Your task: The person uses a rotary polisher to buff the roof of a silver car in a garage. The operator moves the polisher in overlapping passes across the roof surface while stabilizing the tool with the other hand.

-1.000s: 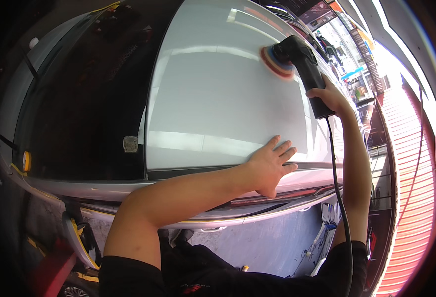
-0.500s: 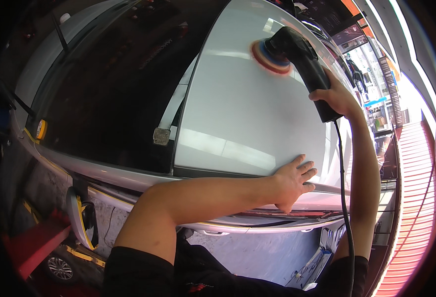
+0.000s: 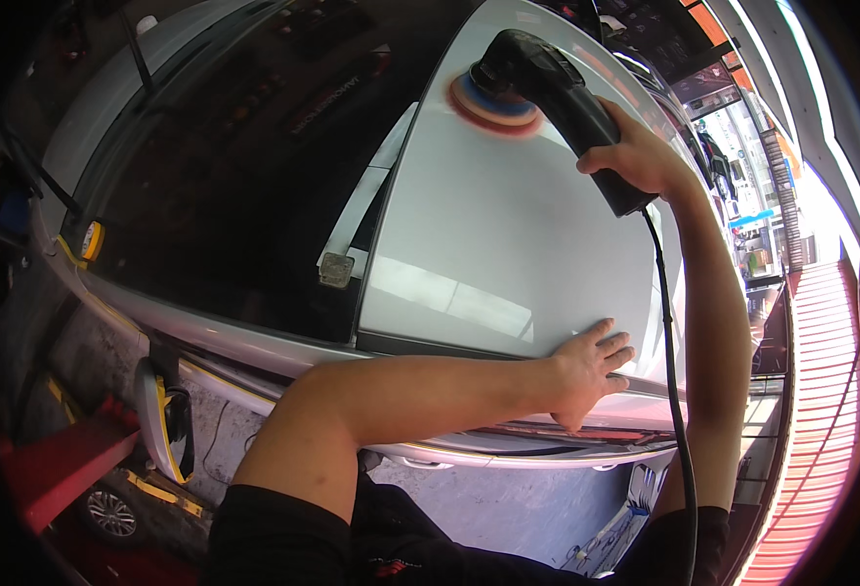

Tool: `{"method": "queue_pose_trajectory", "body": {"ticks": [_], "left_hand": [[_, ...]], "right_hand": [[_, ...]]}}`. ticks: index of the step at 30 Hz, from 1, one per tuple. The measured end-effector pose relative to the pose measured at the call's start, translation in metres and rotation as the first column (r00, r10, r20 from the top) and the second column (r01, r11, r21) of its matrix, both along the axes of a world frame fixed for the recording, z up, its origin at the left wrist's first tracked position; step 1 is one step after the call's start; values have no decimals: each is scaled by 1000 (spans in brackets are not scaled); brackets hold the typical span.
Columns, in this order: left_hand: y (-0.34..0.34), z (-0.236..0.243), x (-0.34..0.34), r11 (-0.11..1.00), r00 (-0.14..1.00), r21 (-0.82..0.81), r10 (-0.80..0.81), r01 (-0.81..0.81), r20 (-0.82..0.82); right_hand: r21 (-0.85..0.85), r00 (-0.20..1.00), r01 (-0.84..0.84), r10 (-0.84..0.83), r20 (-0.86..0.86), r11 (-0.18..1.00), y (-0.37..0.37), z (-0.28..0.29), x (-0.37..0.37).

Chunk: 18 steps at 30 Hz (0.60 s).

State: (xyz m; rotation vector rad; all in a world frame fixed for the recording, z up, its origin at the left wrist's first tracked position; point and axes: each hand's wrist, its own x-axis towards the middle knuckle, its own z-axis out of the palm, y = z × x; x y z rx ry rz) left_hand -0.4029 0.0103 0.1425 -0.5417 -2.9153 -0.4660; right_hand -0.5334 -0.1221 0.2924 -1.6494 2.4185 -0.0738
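With my right hand (image 3: 635, 151) I grip the black handle of a car polisher (image 3: 552, 88), fingers wrapped round it. Its round pad (image 3: 493, 109), blue above with a reddish edge, lies against the silver roof panel (image 3: 508, 215) near its far edge and is smeared by motion. My left hand (image 3: 591, 369) rests flat on the roof's near edge, fingers spread, holding nothing. From the handle's end a black power cord (image 3: 668, 313) hangs down beside my right forearm.
Dark glass (image 3: 225, 176) covers the car's left part, with wiper arms beyond. A roll of yellow tape (image 3: 93, 240) sits at its far-left corner. Below are a side mirror (image 3: 161, 420) edged in yellow and a red beam (image 3: 78, 464). Shelves of goods (image 3: 737, 166) stand at right.
The polisher in my right hand has moved left and slightly away across the roof, toward the dark glass. My left hand stays on the roof edge, and the whole view has shifted slightly.
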Motion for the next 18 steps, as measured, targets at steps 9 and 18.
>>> {"method": "queue_pose_trajectory", "body": {"ticks": [9, 18], "left_hand": [[-1, 3, 1, 1000, 999, -20, 2, -1, 34], [0, 3, 0, 1000, 1000, -25, 5, -4, 16]], "right_hand": [[4, 997, -79, 79, -16, 997, -11, -4, 13], [16, 997, -58, 59, -53, 998, -29, -9, 4]]}}
